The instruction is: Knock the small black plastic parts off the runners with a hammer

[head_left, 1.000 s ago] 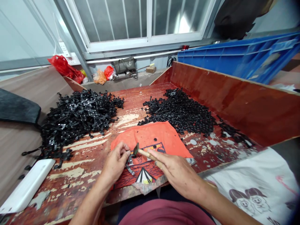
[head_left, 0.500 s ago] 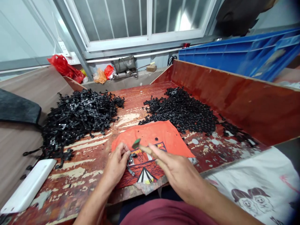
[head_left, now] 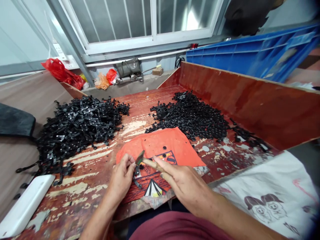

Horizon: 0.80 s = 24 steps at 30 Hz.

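My right hand (head_left: 178, 178) grips the pale wooden handle of a small hammer (head_left: 150, 163). Its greenish, wedge-shaped head is just beside the fingertips of my left hand (head_left: 122, 175). Those fingertips are pinched on a small black strap-like part (head_left: 137, 181), whose curved end hangs down toward me. Whether the hammer head touches the part cannot be seen. Both hands are over an orange printed cloth (head_left: 152, 141) at the table's front edge. A few loose round black pieces (head_left: 164, 148) lie on the cloth.
Heaps of black parts lie on the left (head_left: 80, 123) and right (head_left: 192, 116) of the worn red table (head_left: 135, 96). A white case (head_left: 27, 205) is at the left front. A wooden side board (head_left: 250, 103) and blue crate (head_left: 237, 63) bound the right; a white sack (head_left: 265, 190) sits below.
The hammer head has come down and left, closer to my left fingertips. My left hand keeps its pinch on the black part. The whole view has shifted slightly.
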### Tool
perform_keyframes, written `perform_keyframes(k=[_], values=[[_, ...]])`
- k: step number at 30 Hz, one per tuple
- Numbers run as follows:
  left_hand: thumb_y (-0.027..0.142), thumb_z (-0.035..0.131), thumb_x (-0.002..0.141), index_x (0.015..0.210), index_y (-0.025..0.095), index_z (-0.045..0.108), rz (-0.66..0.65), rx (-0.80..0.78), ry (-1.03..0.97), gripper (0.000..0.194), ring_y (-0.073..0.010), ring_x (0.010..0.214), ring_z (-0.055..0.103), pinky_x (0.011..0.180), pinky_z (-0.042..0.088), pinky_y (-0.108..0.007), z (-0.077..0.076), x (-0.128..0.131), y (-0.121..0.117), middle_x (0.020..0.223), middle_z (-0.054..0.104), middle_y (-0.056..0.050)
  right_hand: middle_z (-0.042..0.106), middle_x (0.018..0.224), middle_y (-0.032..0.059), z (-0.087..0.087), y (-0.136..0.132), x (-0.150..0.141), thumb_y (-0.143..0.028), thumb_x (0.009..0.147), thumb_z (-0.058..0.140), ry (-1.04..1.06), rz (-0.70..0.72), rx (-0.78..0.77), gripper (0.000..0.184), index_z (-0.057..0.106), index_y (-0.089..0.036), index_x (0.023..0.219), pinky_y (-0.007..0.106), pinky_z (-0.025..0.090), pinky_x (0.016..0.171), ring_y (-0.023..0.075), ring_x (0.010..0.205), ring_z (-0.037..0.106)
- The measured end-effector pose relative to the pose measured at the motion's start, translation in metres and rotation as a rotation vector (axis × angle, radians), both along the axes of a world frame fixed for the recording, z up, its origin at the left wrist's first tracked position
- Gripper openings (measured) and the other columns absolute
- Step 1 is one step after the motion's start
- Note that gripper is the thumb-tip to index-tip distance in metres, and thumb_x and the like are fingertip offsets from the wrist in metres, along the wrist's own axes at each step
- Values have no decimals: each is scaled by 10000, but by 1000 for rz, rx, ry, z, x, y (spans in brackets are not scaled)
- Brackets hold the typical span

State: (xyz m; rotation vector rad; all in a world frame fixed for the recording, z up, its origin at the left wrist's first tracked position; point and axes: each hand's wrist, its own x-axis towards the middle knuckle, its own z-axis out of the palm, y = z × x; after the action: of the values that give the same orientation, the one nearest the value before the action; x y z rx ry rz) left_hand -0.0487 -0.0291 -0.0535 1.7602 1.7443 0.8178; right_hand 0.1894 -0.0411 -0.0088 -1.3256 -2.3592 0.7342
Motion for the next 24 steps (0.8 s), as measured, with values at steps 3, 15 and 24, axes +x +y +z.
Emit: perform_keyframes(k=[3, 15, 24], values=[[320, 441, 920, 891, 238, 511, 28, 44, 74, 112, -198, 752, 595, 699, 430, -297, 4, -2, -4, 812, 621, -6, 786, 1003, 6, -6, -2, -3, -259, 987, 475, -41, 4, -31, 505, 443, -374, 1477, 240, 515, 691, 198, 833, 748], [538, 538, 863, 1021, 308, 672, 233, -112, 402, 309, -240, 607, 624, 549, 265, -261, 23, -4, -26, 682, 689, -29, 785, 1018, 13, -18, -7, -5, -243, 976, 488, -72, 7, -4, 520, 442, -382, 1475, 242, 502, 669, 207, 841, 748], [393, 709, 756, 923, 230, 568, 163, -129, -605, 273, -170, 791, 633, 743, 488, -272, 39, 7, -16, 893, 627, 6, 545, 1445, -63, -6, -11, 36, -265, 1052, 358, 176, -89, -139, 481, 367, -475, 1485, 303, 487, 971, 190, 1211, 619]])
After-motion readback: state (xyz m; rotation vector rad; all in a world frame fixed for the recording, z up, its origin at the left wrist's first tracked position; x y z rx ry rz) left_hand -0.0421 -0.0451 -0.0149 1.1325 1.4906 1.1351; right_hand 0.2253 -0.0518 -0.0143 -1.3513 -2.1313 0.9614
